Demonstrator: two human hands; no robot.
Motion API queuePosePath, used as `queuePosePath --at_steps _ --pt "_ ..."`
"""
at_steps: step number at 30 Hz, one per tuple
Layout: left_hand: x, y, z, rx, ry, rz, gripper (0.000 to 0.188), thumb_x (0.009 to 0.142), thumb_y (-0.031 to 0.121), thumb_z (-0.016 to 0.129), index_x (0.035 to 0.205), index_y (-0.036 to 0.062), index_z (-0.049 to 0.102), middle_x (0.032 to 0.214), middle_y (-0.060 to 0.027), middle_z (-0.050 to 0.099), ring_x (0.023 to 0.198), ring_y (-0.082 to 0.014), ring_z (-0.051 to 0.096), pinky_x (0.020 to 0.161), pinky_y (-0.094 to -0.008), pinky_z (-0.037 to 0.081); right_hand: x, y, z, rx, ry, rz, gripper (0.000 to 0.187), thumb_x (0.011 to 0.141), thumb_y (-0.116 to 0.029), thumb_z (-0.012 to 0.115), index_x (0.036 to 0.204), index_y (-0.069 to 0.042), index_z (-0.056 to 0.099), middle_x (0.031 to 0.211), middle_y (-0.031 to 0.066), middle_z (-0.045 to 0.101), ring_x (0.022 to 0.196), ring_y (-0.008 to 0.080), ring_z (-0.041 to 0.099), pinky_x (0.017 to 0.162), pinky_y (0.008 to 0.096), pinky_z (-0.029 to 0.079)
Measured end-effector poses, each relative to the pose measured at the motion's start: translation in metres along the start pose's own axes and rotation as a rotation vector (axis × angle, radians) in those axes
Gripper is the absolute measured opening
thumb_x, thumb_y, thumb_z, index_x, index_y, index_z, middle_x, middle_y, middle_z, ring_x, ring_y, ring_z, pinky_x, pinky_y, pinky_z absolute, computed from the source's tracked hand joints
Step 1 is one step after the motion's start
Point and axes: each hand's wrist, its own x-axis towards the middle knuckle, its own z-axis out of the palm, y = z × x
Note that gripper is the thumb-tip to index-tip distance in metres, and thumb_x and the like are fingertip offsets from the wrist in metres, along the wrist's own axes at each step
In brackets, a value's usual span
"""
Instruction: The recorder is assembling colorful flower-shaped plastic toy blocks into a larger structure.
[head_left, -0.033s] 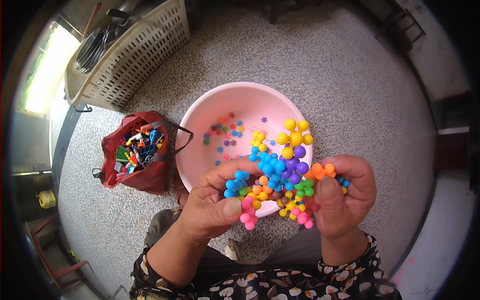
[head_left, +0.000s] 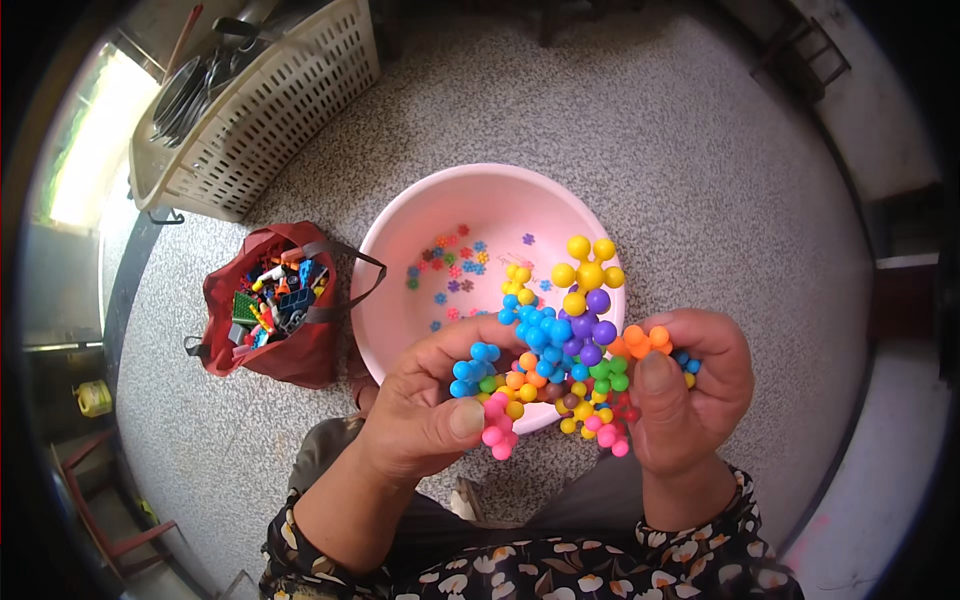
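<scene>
In the head view, nearly all was the same as in the earlier picture. The bright, many-coloured toy made of bumpy plastic flower pieces (head_left: 545, 335) had only tipped a tiny bit, and both hands were in almost the same spot.

The toy was up in the air, over the near edge of a round, pale pink plastic tub (head_left: 400, 220). The left hand (head_left: 415, 400) gripped the toy's left end, with its thumb in front and its fingers behind. The right hand (head_left: 690, 395) pinched an orange flower piece (head_left: 648, 342) at the other end.

In the tub lay lots of little coloured flower pieces (head_left: 450, 258), mostly toward its left edge. They were too small to count for sure. One purple piece lay alone, nearer the far edge.

By the tub's left edge sat one red cloth bag with dark straps (head_left: 300, 358), full of mixed plastic toy bricks (head_left: 262, 317). Behind the bag was one cream plastic basket with many holes (head_left: 290, 110), and dark things (head_left: 180, 100) were in it. That made three holders: one tub, one bag and one basket.
</scene>
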Motion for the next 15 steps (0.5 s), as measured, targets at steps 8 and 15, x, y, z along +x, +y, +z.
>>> queuePosePath --at_steps 8,15 --pt "0.004 0.001 0.002 -0.044 -0.017 -0.065 0.075 0.06 0.017 0.08 0.12 0.0001 0.038 0.113 -0.0137 0.052 0.105 -0.0229 0.053 0.092 -0.034 0.041 -0.002 0.006 -0.001 0.085 0.042 -0.013 0.019 0.078 -0.001 0.061 0.095 0.003 0.053 0.085 0.0086 0.059 0.075 0.0089 0.055 0.067 0.0199 0.045" --pt "0.006 0.004 0.008 -0.018 -0.068 -0.006 0.1 0.051 0.005 0.083 0.132 0.0021 0.024 0.116 -0.0115 0.049 0.11 -0.0217 0.049 0.095 -0.0342 0.038 -0.003 0.008 0.0 0.079 0.033 0.01 0.02 0.078 -0.001 0.062 0.096 0.003 0.054 0.085 0.0081 0.059 0.074 0.0081 0.054 0.066 0.0192 0.045"
